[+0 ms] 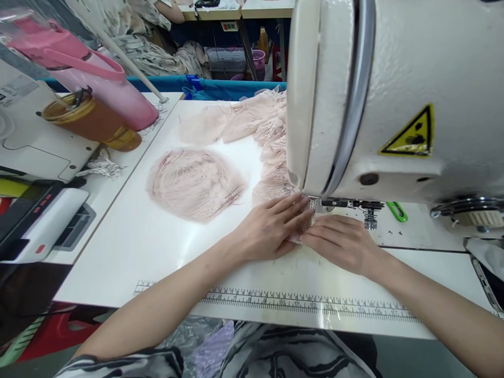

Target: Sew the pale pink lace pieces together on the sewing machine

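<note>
A pale pink lace piece lies under the needle area of a white sewing machine. My left hand rests flat on the lace, fingers stretched toward the presser foot. On the right side of the same lace, my right hand has its fingers pressed together at the edge, thumb hidden. The two hands nearly meet just in front of the foot. Gathered pink lace trails behind the left hand, partly hidden by the machine head. A separate rounded lace piece lies flat to the left.
A printed ruler strip runs along the table's front edge. To the left are a pink bottle, a brown cup and a black-and-white device. A green thread snipper lies behind my right hand; a phone sits far right.
</note>
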Motion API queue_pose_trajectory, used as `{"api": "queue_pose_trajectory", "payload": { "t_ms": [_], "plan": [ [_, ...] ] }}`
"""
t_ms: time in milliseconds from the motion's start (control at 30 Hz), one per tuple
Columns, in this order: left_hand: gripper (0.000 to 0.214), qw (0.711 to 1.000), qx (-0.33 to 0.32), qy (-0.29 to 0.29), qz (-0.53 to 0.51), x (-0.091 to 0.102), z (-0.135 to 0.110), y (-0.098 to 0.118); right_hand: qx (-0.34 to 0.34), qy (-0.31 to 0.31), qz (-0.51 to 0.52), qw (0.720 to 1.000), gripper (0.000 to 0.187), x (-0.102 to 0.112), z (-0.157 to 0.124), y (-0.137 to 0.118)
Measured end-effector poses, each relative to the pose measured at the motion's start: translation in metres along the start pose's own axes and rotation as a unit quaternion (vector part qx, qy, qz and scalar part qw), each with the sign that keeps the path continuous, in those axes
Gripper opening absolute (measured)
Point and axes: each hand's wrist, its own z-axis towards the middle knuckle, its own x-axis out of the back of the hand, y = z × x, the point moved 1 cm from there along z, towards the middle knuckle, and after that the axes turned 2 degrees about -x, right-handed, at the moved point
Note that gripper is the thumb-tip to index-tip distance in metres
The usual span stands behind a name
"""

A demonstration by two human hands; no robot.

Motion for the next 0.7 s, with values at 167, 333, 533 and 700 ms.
{"api": "queue_pose_trajectory", "payload": {
  "t_ms": [167,333,533,700],
  "plan": [
    [0.053,1.0,0.002,-0.002,0.005,0.0003,-0.0005,-0.0005,0.001,-0.005,-0.007,1.0,0.017,0.0002,0.0004,0.0001],
    [0.053,1.0,0.01,-0.007,0.013,0.0003,0.0002,0.0002,-0.001,-0.012,-0.016,1.0,0.018,0.0,-0.002,0.0015],
    [0.052,0.999,0.023,-0.002,0.023,-0.0002,0.0017,0.0024,-0.013,-0.029,-0.026,0.999,0.022,0.0008,-0.0038,0.0017],
    [0.051,0.999,0.035,0.003,0.036,-0.0006,0.0033,0.0033,-0.022,-0.023,-0.023,0.999,0.024,0.0002,-0.0045,0.0021]
  ]
}}
